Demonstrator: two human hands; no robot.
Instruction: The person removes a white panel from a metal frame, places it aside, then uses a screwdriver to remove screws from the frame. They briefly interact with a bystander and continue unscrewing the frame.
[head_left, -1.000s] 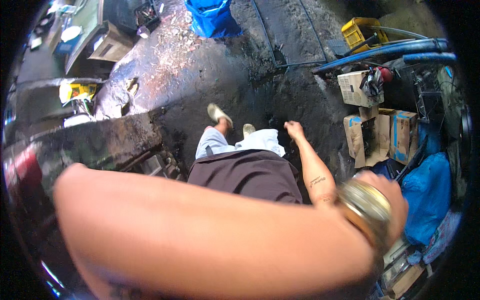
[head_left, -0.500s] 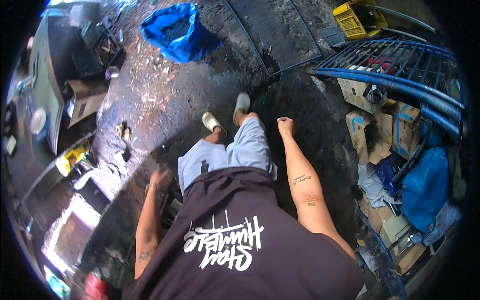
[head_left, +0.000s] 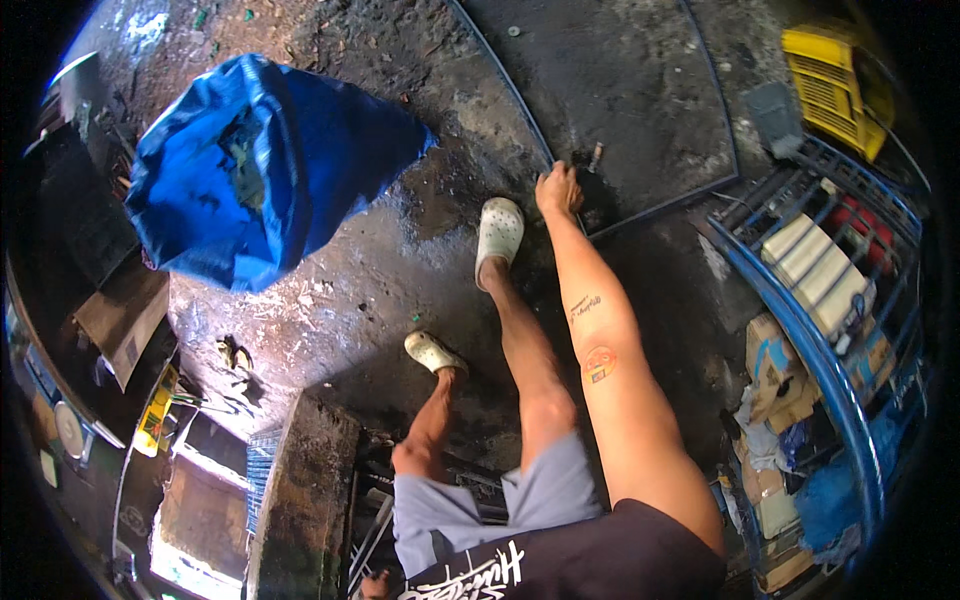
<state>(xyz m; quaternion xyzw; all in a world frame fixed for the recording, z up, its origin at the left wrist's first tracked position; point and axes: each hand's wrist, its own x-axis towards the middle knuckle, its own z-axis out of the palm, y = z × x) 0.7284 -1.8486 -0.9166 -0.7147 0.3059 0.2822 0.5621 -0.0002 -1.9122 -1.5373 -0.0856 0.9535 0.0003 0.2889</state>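
Note:
My right hand [head_left: 558, 190] is stretched forward over the dark floor, its fingers curled closed. What they hold, if anything, is hidden. A thin dark frame [head_left: 660, 207] lies on the floor just beyond it, and a small pale stub-like thing [head_left: 597, 155] shows near the fingers. Low in the picture, my left hand [head_left: 375, 585] shows only in part beside my grey shorts, too little to read its fingers. Ahead to the left stands a large blue sack [head_left: 350, 150], its mouth open toward me, with dark stuff inside.
On the right, a blue metal rack [head_left: 850, 400] holds cardboard boxes [head_left: 775, 370] and cloths. A yellow crate [head_left: 835, 90] sits behind it. To the left are a brown carton [head_left: 120, 320] and a concrete block-like ledge [head_left: 305, 490]. Litter is scattered over the wet floor [head_left: 330, 290].
I have stepped forward, and the blue sack now looms larger and nearer. My right arm has reached farther forward, toward the thin frame. My left hand has dropped to the lower edge.

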